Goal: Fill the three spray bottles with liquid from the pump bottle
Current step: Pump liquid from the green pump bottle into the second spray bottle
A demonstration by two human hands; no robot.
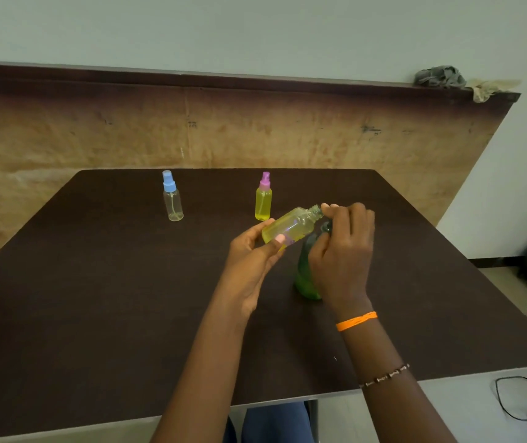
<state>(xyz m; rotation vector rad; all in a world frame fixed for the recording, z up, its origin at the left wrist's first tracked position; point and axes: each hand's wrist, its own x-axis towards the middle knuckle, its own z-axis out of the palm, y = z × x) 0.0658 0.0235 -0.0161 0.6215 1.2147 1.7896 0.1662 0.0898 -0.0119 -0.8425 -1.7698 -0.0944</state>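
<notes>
The left hand point(252, 251) holds the open spray bottle point(290, 227) tilted above the desk point(96, 298), thumb and fingers around its body. The right hand point(342, 247) pinches at its bare threaded neck; the pump bottle point(303, 276) stands just behind this hand. The small bottle looks light, thin-walled and smooth, perhaps slippery if wet, so the middle of the body seems the safest place to hold.

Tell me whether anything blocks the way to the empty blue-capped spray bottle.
Nothing visible does. The clear blue-capped spray bottle stands alone on the dark table, left of the left hand, with bare tabletop between them.
</notes>
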